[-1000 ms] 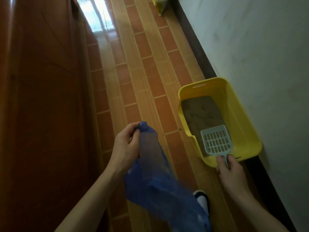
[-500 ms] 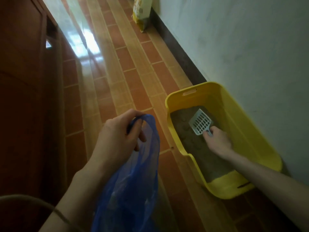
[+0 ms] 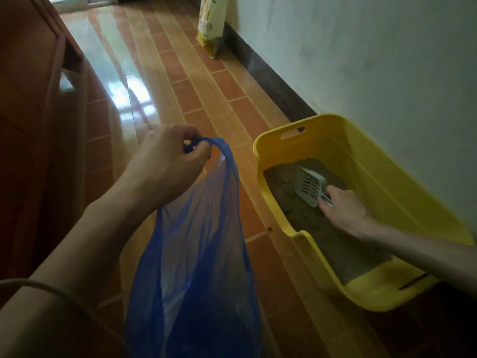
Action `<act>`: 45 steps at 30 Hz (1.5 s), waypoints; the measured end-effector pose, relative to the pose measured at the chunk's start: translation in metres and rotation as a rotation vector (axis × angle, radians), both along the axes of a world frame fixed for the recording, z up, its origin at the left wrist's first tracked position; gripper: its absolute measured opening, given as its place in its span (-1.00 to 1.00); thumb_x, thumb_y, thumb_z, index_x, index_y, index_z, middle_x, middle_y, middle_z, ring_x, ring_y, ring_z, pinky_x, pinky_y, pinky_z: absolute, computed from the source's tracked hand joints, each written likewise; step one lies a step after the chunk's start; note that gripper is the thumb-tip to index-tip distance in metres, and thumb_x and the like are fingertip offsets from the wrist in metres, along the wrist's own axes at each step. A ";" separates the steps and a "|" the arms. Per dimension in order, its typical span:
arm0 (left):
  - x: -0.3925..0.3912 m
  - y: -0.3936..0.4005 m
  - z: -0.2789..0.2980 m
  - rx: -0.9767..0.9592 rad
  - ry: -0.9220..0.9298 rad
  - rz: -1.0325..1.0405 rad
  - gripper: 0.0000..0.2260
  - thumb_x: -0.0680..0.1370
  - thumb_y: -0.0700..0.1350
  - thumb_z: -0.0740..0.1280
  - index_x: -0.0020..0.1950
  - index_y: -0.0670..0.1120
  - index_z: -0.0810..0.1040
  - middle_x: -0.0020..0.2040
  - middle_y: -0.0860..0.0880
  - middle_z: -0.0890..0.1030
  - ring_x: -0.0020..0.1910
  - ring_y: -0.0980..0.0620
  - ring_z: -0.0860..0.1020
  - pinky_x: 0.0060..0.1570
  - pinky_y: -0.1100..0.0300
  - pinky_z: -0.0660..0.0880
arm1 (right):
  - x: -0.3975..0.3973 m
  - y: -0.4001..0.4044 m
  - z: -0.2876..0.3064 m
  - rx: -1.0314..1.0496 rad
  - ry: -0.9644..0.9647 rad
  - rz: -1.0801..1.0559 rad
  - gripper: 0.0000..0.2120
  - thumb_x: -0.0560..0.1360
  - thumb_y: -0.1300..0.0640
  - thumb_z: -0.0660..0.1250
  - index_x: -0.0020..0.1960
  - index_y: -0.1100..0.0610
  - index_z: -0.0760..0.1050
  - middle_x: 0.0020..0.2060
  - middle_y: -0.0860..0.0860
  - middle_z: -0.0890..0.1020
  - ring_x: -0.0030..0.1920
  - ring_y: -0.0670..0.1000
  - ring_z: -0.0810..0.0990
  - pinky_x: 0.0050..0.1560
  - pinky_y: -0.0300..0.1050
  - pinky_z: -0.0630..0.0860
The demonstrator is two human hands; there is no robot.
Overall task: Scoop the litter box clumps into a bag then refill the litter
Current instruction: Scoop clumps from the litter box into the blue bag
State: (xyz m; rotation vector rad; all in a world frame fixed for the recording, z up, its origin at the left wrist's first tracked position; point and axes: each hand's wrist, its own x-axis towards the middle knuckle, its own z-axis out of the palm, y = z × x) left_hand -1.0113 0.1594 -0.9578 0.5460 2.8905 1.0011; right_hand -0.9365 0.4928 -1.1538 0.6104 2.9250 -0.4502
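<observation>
Left hand (image 3: 167, 164) pinches the handle loops of a translucent blue plastic bag (image 3: 196, 267), fingers curled over them; the bag hangs straight down from this grip, its mouth slack below the knuckles. Right hand (image 3: 344, 208) grips the handle of a pale slotted litter scoop (image 3: 308, 186), fingers wrapped round it; ahead of this grip the blade tilts on edge, its lower rim in the brown litter (image 3: 304, 218). The yellow litter box (image 3: 361, 161) surrounds the right hand and stands against the white wall (image 3: 374, 60). Well beyond both hands, a yellow-and-white litter sack (image 3: 210, 24) leans at the wall on the tiled floor (image 3: 206, 94).
</observation>
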 end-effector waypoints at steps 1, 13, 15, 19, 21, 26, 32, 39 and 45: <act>-0.001 0.000 0.000 -0.008 0.013 0.026 -0.80 0.65 -0.04 0.31 -0.12 -0.05 0.64 -0.31 -0.13 0.63 -0.42 -0.11 0.55 -0.36 -0.04 0.54 | 0.000 0.000 0.001 0.011 -0.002 0.012 -0.89 0.61 0.01 0.29 -0.02 0.04 0.43 -0.17 0.00 0.61 -0.26 0.02 0.61 -0.29 0.08 0.66; -0.005 0.014 -0.017 0.300 -0.252 0.374 -0.80 0.65 -0.15 0.24 -0.03 -0.16 0.63 -0.47 0.00 0.58 -0.56 0.12 0.38 -0.47 0.25 0.31 | 0.004 -0.009 -0.008 -0.129 -0.053 -0.036 -0.85 0.63 0.03 0.28 -0.03 0.09 0.53 -0.24 -0.01 0.59 -0.28 -0.01 0.60 -0.37 -0.05 0.57; -0.003 0.015 -0.018 0.350 -0.349 0.349 -0.83 0.67 -0.15 0.25 0.01 -0.12 0.64 -0.43 0.01 0.62 -0.55 0.11 0.32 -0.54 0.27 0.25 | 0.005 -0.011 -0.010 -0.194 -0.049 -0.062 -0.84 0.63 0.03 0.28 -0.03 0.10 0.54 -0.23 0.00 0.60 -0.26 0.00 0.61 -0.36 -0.06 0.55; -0.001 0.011 -0.017 0.525 -0.456 0.362 -0.82 0.69 -0.16 0.25 0.05 -0.14 0.64 -0.31 -0.05 0.67 -0.53 0.10 0.24 -0.56 0.28 0.17 | 0.007 -0.012 -0.012 -0.336 -0.043 -0.104 -0.80 0.62 0.01 0.30 -0.06 0.11 0.57 -0.24 0.01 0.63 -0.28 -0.01 0.60 -0.38 -0.15 0.43; 0.000 0.011 -0.017 0.571 -0.479 0.378 -0.82 0.68 -0.16 0.25 0.02 -0.15 0.64 -0.34 -0.04 0.63 -0.53 0.09 0.22 -0.57 0.28 0.15 | 0.009 -0.012 -0.012 -0.415 -0.032 -0.145 -0.77 0.62 0.00 0.31 -0.08 0.13 0.59 -0.28 0.01 0.62 -0.33 -0.03 0.56 -0.40 -0.17 0.39; 0.001 0.010 -0.022 0.634 -0.483 0.391 -0.85 0.64 -0.16 0.28 -0.10 -0.12 0.57 -0.46 0.02 0.40 -0.55 0.08 0.27 -0.55 0.22 0.19 | 0.017 -0.010 -0.017 -0.562 -0.030 -0.218 -0.73 0.59 -0.05 0.33 -0.08 0.14 0.62 -0.19 0.18 0.68 -0.20 0.16 0.65 -0.19 0.12 0.58; -0.004 0.014 -0.014 0.712 -0.535 0.291 -0.83 0.68 -0.13 0.27 0.09 -0.15 0.64 -0.39 0.00 0.44 -0.58 0.12 0.22 -0.55 0.24 0.10 | 0.026 -0.008 -0.014 -0.630 0.050 -0.261 -0.77 0.59 -0.05 0.33 -0.09 0.08 0.62 -0.20 0.15 0.68 -0.13 0.21 0.67 -0.20 0.07 0.54; -0.016 0.002 0.007 0.629 -0.499 0.074 -0.75 0.69 -0.01 0.25 0.21 -0.01 0.70 -0.30 -0.03 0.54 -0.62 0.15 0.20 -0.58 0.26 0.07 | 0.030 -0.015 -0.016 -0.799 0.049 -0.343 -0.74 0.60 -0.04 0.32 -0.05 0.14 0.63 -0.37 0.02 0.56 -0.36 -0.02 0.50 -0.36 -0.10 0.38; -0.014 0.003 0.005 0.566 -0.461 0.030 -0.79 0.71 -0.07 0.24 0.20 0.12 0.65 -0.27 -0.06 0.62 -0.57 0.11 0.26 -0.58 0.28 0.18 | 0.029 -0.022 -0.016 -0.962 0.093 -0.392 -0.75 0.63 -0.01 0.30 0.03 0.17 0.60 -0.45 -0.03 0.46 -0.48 -0.11 0.37 -0.50 -0.22 0.27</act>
